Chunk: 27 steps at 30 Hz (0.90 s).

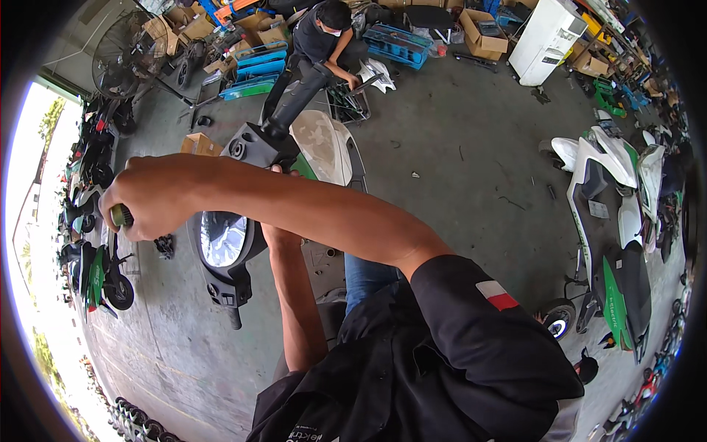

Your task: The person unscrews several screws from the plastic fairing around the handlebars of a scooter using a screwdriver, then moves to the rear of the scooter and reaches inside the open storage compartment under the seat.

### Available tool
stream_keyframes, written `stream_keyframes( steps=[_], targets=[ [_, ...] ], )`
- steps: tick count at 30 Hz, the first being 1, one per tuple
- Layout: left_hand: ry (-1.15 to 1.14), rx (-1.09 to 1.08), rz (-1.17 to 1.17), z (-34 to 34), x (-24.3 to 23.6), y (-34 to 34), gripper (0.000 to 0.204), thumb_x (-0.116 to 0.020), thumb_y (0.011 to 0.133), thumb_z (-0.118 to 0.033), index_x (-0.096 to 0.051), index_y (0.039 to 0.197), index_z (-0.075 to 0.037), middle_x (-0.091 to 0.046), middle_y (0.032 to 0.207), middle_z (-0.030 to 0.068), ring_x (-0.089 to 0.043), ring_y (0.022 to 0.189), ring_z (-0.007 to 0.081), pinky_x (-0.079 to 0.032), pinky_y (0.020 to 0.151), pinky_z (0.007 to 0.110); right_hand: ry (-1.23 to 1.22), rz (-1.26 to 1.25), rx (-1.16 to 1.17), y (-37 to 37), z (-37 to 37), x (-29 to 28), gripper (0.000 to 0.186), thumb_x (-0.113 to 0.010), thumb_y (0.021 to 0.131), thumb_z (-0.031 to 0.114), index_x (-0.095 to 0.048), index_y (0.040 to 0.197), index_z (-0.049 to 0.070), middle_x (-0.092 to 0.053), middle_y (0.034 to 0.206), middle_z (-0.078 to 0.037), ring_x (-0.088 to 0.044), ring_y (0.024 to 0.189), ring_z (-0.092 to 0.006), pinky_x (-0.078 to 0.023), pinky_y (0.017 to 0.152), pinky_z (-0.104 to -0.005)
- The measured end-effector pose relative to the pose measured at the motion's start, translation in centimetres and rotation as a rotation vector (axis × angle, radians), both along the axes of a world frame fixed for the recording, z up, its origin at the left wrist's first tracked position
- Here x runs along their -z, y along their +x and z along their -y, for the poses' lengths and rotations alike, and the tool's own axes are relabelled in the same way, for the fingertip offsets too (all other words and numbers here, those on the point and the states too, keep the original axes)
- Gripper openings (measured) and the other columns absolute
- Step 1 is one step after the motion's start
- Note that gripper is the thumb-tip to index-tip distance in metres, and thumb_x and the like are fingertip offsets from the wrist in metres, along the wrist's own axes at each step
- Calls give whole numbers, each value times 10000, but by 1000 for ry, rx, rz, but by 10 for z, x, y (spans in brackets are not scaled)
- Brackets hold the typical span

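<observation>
Olive-green, the short handle [121, 215] sits in the right hand [151, 197], whose fingers are curled closed around it at the left of the view. Its dark, ribbed end shows below the fist; the rest is covered by the hand, so its full length and the way it points cannot be told. The left hand [286, 171] is mostly hidden behind the right forearm [317, 210], only a little of its fingers showing above it, beside the handlebar unit; how far they are open, or whether they grip anything, I cannot tell. The black handlebar unit [254, 147] lies in front of the person, left of the middle, its long axis slanting from upper right to lower left. The upper grip [298, 99] points up and right, the lower grip [235, 318] downward, and the forearm cuts across the stretch between. An oval display [223, 239] under wrinkled, shiny film faces up, its top edge covered by the right arm. Beyond, a pale scooter panel [320, 144] is partly blocked by the unit, and a crouching co-worker [313, 40] reaches toward a white part [377, 75]. Parked scooters [96, 272] at the far left blur into the bent rim.
</observation>
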<state>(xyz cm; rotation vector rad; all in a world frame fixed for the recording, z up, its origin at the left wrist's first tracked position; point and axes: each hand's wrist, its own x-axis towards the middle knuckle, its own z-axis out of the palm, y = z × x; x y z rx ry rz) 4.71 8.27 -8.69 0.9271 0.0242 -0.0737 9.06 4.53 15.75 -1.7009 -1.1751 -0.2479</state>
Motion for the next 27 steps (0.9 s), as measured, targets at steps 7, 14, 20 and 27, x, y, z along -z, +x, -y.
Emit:
stream_keyframes(
  steps=[7, 14, 20, 27],
  targets=[
    [82, 104, 67, -8, -13, -1, 251, -541, 1036, -96, -593, 1235, 49, -692, 1054, 97, -682, 954, 214, -572, 826, 355, 154, 40, 71, -9, 48, -17, 207, -727, 802, 192, -762, 993, 119, -745, 802, -127, -726, 754, -283, -573, 745, -377],
    [-32, 178, -50, -7, -14, 0, 318, -513, 1073, -213, -590, 1256, 36, -687, 1155, 103, -681, 1039, 213, -555, 900, 378, 231, 104, 160, -15, 68, -12, 217, -739, 781, 201, -760, 988, 142, -724, 742, -112, -712, 690, -292, -566, 677, -398],
    [25, 277, -230, -15, -38, -1, 462, -496, 1074, -394, -571, 1345, -27, -682, 1244, 74, -678, 1062, 230, -553, 949, 396, 777, 319, 336, -33, 102, 38, 183, -749, 780, 118, -740, 961, 91, -735, 833, -89, -675, 595, -196, -535, 578, -326],
    [-72, 165, -376, 3, -64, -13, 378, -658, 1008, -373, -640, 1226, -65, -713, 1151, 86, -708, 974, 211, -581, 824, 320, 1921, -360, 563, -69, 225, 143, 152, -575, 867, 191, -591, 991, 103, -464, 651, -36, -440, 513, -170, -380, 450, -327]
  ],
)
